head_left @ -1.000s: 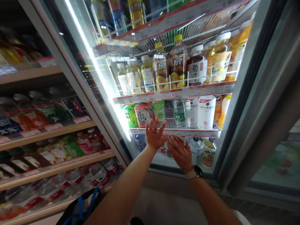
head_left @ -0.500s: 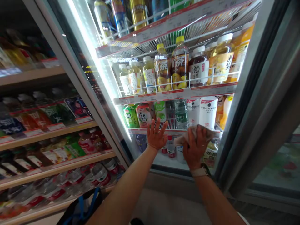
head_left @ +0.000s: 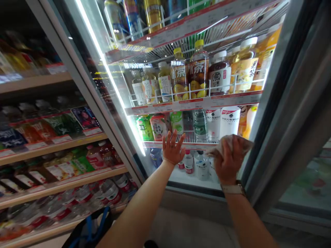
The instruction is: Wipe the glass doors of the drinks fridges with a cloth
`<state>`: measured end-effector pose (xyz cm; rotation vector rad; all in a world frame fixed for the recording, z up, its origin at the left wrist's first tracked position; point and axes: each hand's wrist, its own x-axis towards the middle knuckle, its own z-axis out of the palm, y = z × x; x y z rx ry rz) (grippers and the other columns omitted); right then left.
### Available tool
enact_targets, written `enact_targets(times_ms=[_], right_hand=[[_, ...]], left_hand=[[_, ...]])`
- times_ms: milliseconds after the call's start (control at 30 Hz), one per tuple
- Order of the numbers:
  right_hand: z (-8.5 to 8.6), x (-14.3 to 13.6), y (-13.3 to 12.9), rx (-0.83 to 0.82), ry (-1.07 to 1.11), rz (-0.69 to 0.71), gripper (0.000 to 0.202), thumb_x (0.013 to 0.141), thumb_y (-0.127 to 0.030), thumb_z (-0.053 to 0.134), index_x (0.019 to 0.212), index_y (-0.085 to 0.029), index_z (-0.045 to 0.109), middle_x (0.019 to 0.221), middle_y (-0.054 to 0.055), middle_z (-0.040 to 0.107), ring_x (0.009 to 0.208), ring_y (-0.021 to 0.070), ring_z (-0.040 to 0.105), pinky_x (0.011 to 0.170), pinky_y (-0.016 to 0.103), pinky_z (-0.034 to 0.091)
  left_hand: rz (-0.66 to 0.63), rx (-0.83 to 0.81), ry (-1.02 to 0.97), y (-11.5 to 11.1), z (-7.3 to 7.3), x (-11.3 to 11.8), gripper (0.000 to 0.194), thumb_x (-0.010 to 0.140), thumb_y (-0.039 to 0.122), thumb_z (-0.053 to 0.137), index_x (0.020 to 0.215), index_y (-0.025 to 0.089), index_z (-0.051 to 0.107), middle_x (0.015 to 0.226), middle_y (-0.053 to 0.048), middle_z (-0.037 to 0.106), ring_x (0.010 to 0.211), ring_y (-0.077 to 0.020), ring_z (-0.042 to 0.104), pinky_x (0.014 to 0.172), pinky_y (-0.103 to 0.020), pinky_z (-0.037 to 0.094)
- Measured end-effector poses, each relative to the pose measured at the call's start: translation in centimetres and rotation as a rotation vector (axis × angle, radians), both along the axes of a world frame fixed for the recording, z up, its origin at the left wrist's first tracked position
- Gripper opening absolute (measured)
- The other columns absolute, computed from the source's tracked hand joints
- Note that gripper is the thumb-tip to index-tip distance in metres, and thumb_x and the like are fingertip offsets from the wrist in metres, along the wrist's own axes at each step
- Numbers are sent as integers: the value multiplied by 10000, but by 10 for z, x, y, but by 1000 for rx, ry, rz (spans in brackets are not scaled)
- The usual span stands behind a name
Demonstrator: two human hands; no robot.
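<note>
My left hand (head_left: 173, 148) has its fingers spread, palm forward, seemingly flat against the glass door (head_left: 155, 179) of a lit drinks cooler; it holds nothing. Under my right hand (head_left: 229, 162) is a crumpled greyish-brown cloth (head_left: 243, 146), pressed to the glass lower right, near the door frame. A watch strap (head_left: 232, 188) circles my right wrist. Behind the glass, close to my left fingertips, are a green carton (head_left: 176, 121) and a red tea carton (head_left: 158, 126). White-labelled bottles (head_left: 229, 120) stand behind the cloth.
Higher up, bottled teas (head_left: 199, 70) line a wire shelf, with cans (head_left: 153, 15) above. A metal door frame (head_left: 269, 100) borders the glass on the right. Open shelves of bottles (head_left: 62, 172) run along the left. A dark bag with blue straps (head_left: 90, 229) is low in front.
My right hand has slid to the right with the cloth, uncovering a white-labelled bottle on the bottom shelf. My left hand has stayed in place.
</note>
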<state>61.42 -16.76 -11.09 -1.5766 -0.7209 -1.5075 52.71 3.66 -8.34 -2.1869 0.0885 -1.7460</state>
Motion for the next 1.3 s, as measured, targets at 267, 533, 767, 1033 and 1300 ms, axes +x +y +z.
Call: enact_targets(times_ms=[267, 533, 767, 1033, 1300], right_hand=[[-12, -7, 14, 111, 93, -47, 559, 920, -247, 511, 1468, -185, 422, 1546, 188, 353, 1439, 405, 286, 1096, 668, 296], [-60, -46, 45, -436, 1, 116, 433, 931, -119, 483, 1315, -288, 587, 1295, 65, 660, 1308, 191, 516, 1216, 513, 22], [-40, -28, 20, -470, -51, 78, 465, 918, -83, 485, 1312, -306, 591, 1342, 47, 629, 1322, 161, 504, 1224, 428, 90], [-18, 11, -24, 16, 105, -58, 531, 926, -219, 483, 1454, -180, 441, 1544, 178, 359, 1435, 399, 301, 1122, 653, 272], [-19, -5, 0, 96, 153, -31, 585, 924, -253, 515, 1487, -168, 384, 1590, 196, 249, 1463, 411, 214, 1117, 676, 250]], left_hand=[[41, 1, -16, 0, -1, 0, 608, 954, 401, 334, 1537, 273, 222, 1632, -33, 163, 1506, -253, 127, 1209, -478, 166], [18, -25, 39, 4, -5, 0, 579, 911, 413, 480, 1464, 253, 415, 1570, -93, 334, 1493, -280, 182, 1212, -492, 131], [92, -15, 52, 5, -7, 1, 595, 901, 421, 459, 1471, 262, 401, 1554, -86, 367, 1486, -281, 210, 1205, -510, 153], [23, -4, -10, 2, -2, 2, 604, 937, 399, 382, 1516, 248, 303, 1596, -71, 283, 1501, -260, 151, 1209, -480, 158], [62, -21, 44, 4, -5, 1, 549, 924, 419, 415, 1452, 269, 435, 1544, -76, 392, 1497, -261, 174, 1210, -493, 137]])
